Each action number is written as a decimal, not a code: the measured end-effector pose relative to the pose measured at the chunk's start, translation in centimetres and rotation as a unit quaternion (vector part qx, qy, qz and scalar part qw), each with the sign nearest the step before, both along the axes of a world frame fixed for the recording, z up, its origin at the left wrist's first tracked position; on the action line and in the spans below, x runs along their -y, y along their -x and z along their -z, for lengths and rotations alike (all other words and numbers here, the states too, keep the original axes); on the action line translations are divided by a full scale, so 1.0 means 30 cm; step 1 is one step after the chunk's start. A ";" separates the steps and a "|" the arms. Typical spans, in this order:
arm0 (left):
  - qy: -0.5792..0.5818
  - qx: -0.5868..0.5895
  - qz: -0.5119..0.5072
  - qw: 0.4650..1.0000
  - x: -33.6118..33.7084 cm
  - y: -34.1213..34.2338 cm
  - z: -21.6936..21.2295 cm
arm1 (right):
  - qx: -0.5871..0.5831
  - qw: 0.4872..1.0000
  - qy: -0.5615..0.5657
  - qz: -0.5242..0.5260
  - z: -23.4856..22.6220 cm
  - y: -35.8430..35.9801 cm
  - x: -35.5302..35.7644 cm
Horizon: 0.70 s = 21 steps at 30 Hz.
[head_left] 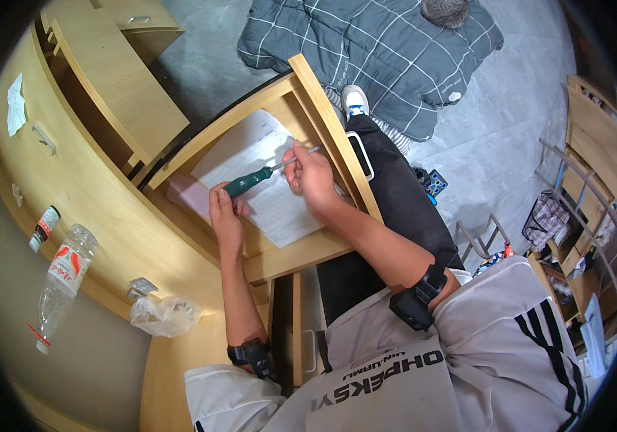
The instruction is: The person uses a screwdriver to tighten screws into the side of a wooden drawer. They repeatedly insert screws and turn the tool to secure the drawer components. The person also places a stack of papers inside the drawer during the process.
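Note:
A screwdriver (249, 182) with a dark green handle and a metal shaft lies slanted between my hands, over an open wooden drawer (301, 257). My left hand (225, 207) is closed on the end of the green handle. Farther right, my right hand (311, 175) pinches the metal shaft near its tip, which shows past the fingers. Beneath both hands, white printed paper sheets (280, 223) lie in the drawer, with a pinkish sheet (185, 193) at their left edge.
A clear plastic bottle (62, 284), a small dark bottle (44, 229) and a plastic bag (164, 317) stand or lie at the left on the wooden desk (85, 169). A dark checked quilt (373, 54) is at the far side. Metal-framed furniture (588, 183) stands at the right.

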State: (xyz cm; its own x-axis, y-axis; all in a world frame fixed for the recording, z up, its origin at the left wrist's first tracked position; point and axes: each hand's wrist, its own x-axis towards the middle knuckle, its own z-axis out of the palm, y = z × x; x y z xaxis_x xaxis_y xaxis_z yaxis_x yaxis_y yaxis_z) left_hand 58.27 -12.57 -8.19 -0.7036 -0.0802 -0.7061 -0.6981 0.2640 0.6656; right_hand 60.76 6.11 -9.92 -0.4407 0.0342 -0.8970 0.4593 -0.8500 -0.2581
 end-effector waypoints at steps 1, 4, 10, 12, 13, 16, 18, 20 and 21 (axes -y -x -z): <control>-0.003 0.039 -0.030 0.999 0.008 0.008 0.002 | 0.001 1.000 0.001 -0.002 -0.001 0.000 -0.004; 0.135 0.136 0.125 0.973 0.044 0.044 -0.007 | 0.005 1.000 0.010 -0.015 -0.007 -0.005 -0.017; -0.035 -0.067 0.029 0.997 0.008 0.017 -0.010 | 0.013 1.000 0.015 -0.006 -0.014 0.006 -0.024; -0.019 -0.036 0.038 0.998 0.008 0.024 -0.013 | 0.017 1.000 0.020 -0.005 -0.017 0.009 -0.023; -0.034 -0.020 0.051 0.998 0.013 0.033 -0.017 | 0.019 1.000 0.019 -0.007 -0.018 0.011 -0.025; 0.131 0.082 0.175 0.972 0.033 0.073 -0.033 | 0.022 1.000 0.017 -0.015 -0.025 0.009 -0.029; 0.089 0.057 0.141 0.984 0.024 0.068 -0.041 | 0.025 1.000 0.012 -0.014 -0.029 0.011 -0.028; 0.047 0.013 0.086 0.995 0.001 0.045 -0.040 | 0.030 1.000 0.005 -0.007 -0.031 0.016 -0.025; 0.025 -0.029 0.057 0.998 -0.017 0.028 -0.032 | 0.033 0.999 0.005 -0.005 -0.031 0.020 -0.025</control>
